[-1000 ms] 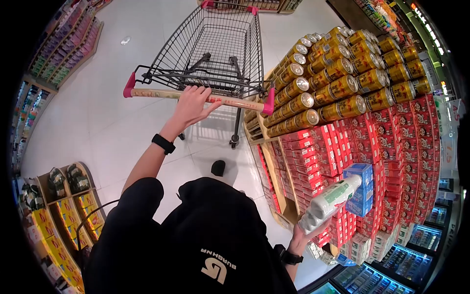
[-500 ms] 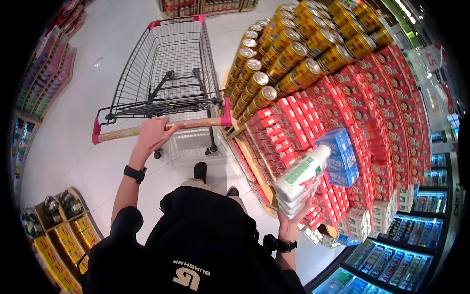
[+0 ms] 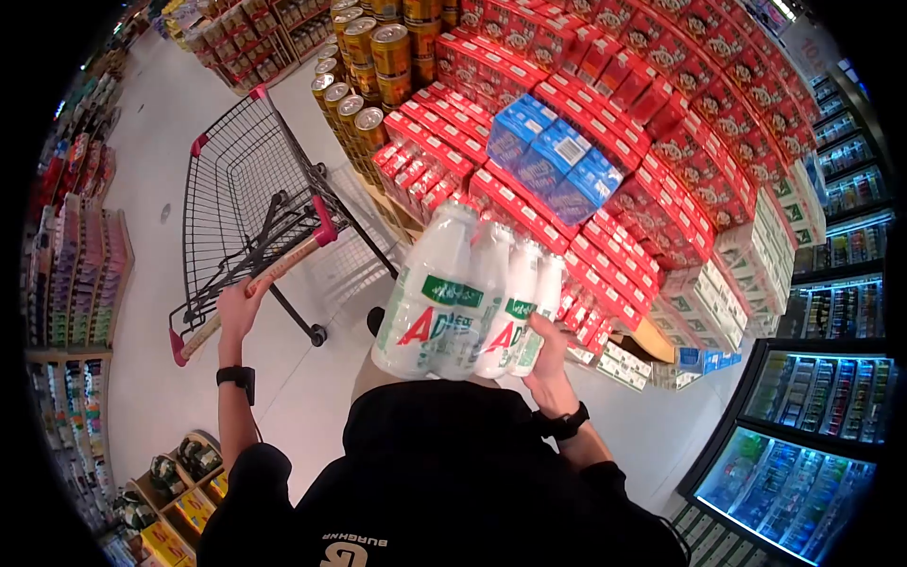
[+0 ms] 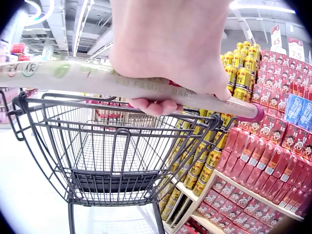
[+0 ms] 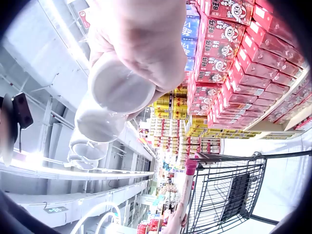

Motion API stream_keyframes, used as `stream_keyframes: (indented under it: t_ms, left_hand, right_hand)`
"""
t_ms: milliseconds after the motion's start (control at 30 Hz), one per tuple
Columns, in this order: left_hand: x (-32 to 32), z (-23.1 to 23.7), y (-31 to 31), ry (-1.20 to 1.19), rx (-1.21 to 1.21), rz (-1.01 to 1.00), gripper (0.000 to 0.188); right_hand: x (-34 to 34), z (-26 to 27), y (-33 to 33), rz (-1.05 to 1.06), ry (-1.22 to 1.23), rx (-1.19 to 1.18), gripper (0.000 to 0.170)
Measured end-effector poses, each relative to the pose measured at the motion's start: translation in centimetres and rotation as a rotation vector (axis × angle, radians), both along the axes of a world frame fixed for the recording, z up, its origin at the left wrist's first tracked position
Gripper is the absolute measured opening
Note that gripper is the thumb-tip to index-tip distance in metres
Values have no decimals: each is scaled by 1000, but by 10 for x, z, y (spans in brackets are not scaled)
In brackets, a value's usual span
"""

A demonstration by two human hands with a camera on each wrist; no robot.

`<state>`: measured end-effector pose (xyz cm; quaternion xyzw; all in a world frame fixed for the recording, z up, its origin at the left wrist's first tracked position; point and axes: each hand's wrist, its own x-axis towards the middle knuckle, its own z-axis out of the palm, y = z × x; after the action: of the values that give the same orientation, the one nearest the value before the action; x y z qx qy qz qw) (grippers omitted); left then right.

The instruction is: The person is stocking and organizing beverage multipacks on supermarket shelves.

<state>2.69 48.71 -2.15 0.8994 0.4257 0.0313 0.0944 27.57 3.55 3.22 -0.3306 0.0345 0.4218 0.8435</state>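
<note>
My left hand (image 3: 241,307) grips the handle bar (image 3: 288,260) of a black wire shopping cart (image 3: 231,175) with pink corner pieces. In the left wrist view its fingers curl under the bar. A shrink-wrapped pack of white milk-drink bottles (image 3: 452,307), with green labels and red "AD" letters, stands tilted in front of my chest. My right hand (image 3: 548,364) grips its right end, the thumb on the front of a bottle. From the right wrist view, the round bottoms of the bottles (image 5: 122,87) show beside the palm.
Red stacked cartons (image 3: 652,203) fill a display on the right, with blue packs (image 3: 557,156) on top. Gold cans (image 3: 389,61) rise behind, close to the cart. Lit drink coolers (image 3: 784,482) line the far right. Shelves (image 3: 80,236) stand on the left, a low bin display (image 3: 175,501) lower left.
The view has swung to the right, and the cart now sits farther left at a slant. My right hand has brought the bottle pack from the side to before my chest, labels showing.
</note>
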Motion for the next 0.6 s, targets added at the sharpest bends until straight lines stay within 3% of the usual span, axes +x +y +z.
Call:
stream_keyframes:
  t_ms: [133, 267, 400, 500, 600]
  left_hand:
    - [-8, -1, -34, -37, 39, 8, 69]
    - [-14, 0, -67, -47, 31, 11, 68]
    - [-18, 13, -113, -55, 8, 16, 70]
    - [-29, 7, -136, -53, 18, 31, 71]
    - [-32, 6, -166, -83, 35, 40, 72]
  right_hand:
    - [10, 2, -18, 32, 62, 49, 43]
    - [15, -33, -32, 31, 59, 201, 58]
    - [-13, 32, -38, 260, -29, 488, 56]
    - [-6, -26, -52, 318, 164, 651, 63]
    - [-12, -26, -71, 327, 187, 619, 53]
